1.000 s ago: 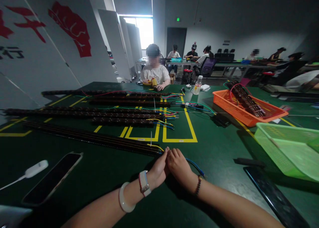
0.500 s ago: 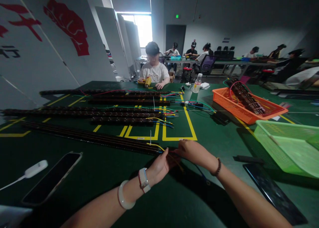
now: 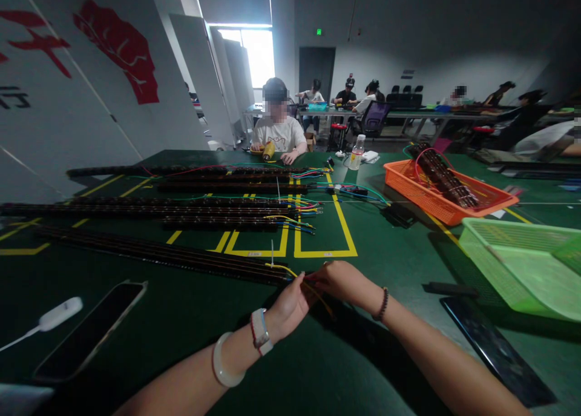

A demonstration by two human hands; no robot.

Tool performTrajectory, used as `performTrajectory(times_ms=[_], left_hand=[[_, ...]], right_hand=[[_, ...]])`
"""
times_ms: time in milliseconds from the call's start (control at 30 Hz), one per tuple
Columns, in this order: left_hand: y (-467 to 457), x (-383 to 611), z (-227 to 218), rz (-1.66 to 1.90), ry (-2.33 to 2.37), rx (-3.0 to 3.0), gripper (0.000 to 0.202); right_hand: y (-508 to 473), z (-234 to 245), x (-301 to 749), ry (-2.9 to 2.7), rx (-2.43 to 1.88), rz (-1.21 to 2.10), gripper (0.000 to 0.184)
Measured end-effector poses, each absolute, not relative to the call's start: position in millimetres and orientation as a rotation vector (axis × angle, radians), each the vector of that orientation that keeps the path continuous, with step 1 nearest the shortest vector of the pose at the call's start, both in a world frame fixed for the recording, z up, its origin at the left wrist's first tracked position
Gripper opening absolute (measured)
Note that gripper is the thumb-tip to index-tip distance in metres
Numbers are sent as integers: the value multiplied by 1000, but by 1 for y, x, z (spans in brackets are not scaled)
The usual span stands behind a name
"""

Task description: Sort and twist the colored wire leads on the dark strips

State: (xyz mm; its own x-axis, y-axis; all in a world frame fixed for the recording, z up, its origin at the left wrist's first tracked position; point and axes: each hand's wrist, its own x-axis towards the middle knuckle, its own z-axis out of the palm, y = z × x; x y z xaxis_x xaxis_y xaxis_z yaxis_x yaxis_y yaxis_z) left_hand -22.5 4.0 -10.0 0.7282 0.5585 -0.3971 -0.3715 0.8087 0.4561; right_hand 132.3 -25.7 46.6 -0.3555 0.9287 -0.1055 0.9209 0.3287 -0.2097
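Note:
My left hand (image 3: 290, 306) is closed around the wires at the right end of a long dark strip bundle (image 3: 163, 254). A yellow wire (image 3: 282, 269) runs from the bundle into this hand, and its loose end hangs out below the fingers. My right hand (image 3: 345, 283) touches the left fingertips, pinching at the same wires; its own fingertips are mostly hidden. A white zip tie (image 3: 272, 254) stands up near the bundle's end. Beyond lie several more dark strip bundles (image 3: 218, 223) with coloured wire ends pointing right.
On the right are an orange basket (image 3: 411, 193) holding a strip bundle, a green basket (image 3: 503, 270) and a black glossy slab (image 3: 494, 349). A phone (image 3: 93, 331) and white plug (image 3: 61, 313) lie left. A person (image 3: 279, 131) sits opposite beside a bottle (image 3: 357, 152).
My right hand has shifted slightly left and down, closer to my left hand. The dark wire with a ring end that hung below it is no longer visible.

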Motion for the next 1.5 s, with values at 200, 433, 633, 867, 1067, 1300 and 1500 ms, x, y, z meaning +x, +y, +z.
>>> performTrajectory(times_ms=[200, 433, 633, 867, 1067, 1300, 1500], left_hand=[[3, -23, -8, 534, 569, 343, 14], [2, -24, -9, 536, 602, 417, 15], [5, -24, -12, 483, 528, 465, 19], [4, -25, 3, 491, 474, 542, 40], [4, -23, -2, 439, 446, 584, 48], [7, -23, -6, 528, 508, 498, 23], [3, -25, 8, 530, 597, 424, 20]], right_hand=[[-38, 43, 108, -2841, -1563, -280, 14], [-38, 50, 114, -2706, -1670, -64, 17], [-23, 46, 144, -2268, -1920, 597, 37], [-14, 23, 152, -1925, -1452, 1520, 48], [-16, 8, 143, -1460, -1147, 1946, 48], [-15, 17, 140, -1830, -1438, 1470, 34], [-21, 24, 129, -2122, -1670, 835, 27]])
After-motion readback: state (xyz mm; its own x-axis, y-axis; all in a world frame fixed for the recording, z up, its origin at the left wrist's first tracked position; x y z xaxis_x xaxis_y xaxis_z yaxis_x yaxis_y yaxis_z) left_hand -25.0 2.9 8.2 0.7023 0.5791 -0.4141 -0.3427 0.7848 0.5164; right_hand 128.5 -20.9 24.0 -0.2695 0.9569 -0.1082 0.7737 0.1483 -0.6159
